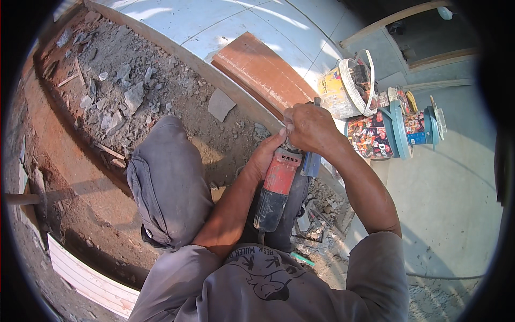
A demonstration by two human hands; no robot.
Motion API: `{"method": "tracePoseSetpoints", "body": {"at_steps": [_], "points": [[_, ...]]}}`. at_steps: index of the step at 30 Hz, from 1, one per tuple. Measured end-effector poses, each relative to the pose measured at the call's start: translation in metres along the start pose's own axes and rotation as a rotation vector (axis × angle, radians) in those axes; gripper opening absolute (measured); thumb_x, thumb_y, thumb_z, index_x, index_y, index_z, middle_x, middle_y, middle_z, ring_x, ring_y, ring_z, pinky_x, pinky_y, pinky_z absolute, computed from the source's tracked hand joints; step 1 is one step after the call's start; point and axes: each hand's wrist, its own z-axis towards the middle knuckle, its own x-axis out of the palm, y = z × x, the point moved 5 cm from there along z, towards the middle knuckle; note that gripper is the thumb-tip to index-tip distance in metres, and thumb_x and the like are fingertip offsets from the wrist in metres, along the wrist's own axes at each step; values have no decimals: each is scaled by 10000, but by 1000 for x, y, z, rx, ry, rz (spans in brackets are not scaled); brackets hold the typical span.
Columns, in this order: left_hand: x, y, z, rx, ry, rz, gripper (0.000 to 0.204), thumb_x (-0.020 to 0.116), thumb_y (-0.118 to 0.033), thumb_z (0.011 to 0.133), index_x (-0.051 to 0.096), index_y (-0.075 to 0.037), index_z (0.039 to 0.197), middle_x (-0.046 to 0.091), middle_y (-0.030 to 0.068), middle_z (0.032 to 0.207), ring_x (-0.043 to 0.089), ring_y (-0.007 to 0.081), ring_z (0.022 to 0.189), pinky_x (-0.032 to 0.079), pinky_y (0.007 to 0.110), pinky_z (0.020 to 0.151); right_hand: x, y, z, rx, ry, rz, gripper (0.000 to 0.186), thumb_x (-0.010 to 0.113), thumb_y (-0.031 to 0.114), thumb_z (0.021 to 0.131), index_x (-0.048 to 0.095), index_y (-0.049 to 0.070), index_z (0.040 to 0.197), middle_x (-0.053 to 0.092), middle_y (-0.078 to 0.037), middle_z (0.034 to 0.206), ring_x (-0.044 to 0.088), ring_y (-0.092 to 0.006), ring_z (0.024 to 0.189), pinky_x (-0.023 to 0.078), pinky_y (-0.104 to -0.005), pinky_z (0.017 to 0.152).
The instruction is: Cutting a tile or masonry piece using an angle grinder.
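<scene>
Both hands on the grinder, working at the tile edge

Left hand wraps the red grinder body, right hand clenched over its head beside the brown tile. Rubble everywhere, so looks mid-job, can't see any cut.

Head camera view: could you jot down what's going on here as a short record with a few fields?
Setting: building site, dirt and broken rubble beside pale floor tiles
Left hand: grips the body of a red and black power tool
Right hand: closed over the tool's front end, which it hides
Posture: crouched, grey-trousered knee raised
Nearby: reddish-brown board, paint buckets to the right
Tool's working end: hidden
</scene>
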Motion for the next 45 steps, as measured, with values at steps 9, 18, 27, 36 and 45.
{"method": "tracePoseSetpoints", "body": {"at_steps": [9, 18, 27, 36, 45], "points": [[-2, 2, 2, -2, -21, 46, 488, 476, -489, 992, 568, -76, 1235, 671, 89, 1032, 667, 179, 867, 569, 336, 744, -3, -3, -1, 4, 33, 14, 108, 624, 125, 804, 665, 33, 845, 658, -172, 874, 644, -364, 898, 501, -459, 782], [5, -1, 0, -1, -10, 1, 478, 454, -476, 1002, 569, -68, 1225, 677, 99, 1038, 676, 193, 866, 572, 347, 749, -3, -5, 10, 71, 103, -8, 134, 650, 128, 757, 694, 37, 844, 681, -190, 847, 663, -372, 875, 514, -459, 771], [-13, 6, 6, -22, -22, -21, 405, 517, -388, 977, 580, -57, 1200, 680, 95, 1033, 681, 188, 845, 574, 344, 733, 1, 8, 11, 137, 98, -117, 274, 709, 282, 776, 719, 23, 868, 685, -191, 877, 673, -360, 893, 527, -451, 783], [-15, 9, 8, -19, -24, -80, 445, 438, -406, 1032, 547, -31, 1247, 658, 125, 1101, 680, 195, 913, 589, 343, 779, 7, 24, -6, -17, -121, -239, 251, 726, 224, 767, 681, 0, 871, 644, -164, 885, 657, -310, 895, 538, -423, 733], [-6, 6, 6, -21, -22, -76, 477, 436, -436, 1026, 544, -25, 1242, 654, 120, 1078, 674, 191, 872, 584, 335, 745, 6, 24, -8, 77, -167, -197, 256, 732, 205, 752, 665, -15, 865, 640, -178, 893, 648, -317, 906, 541, -410, 727]]}}
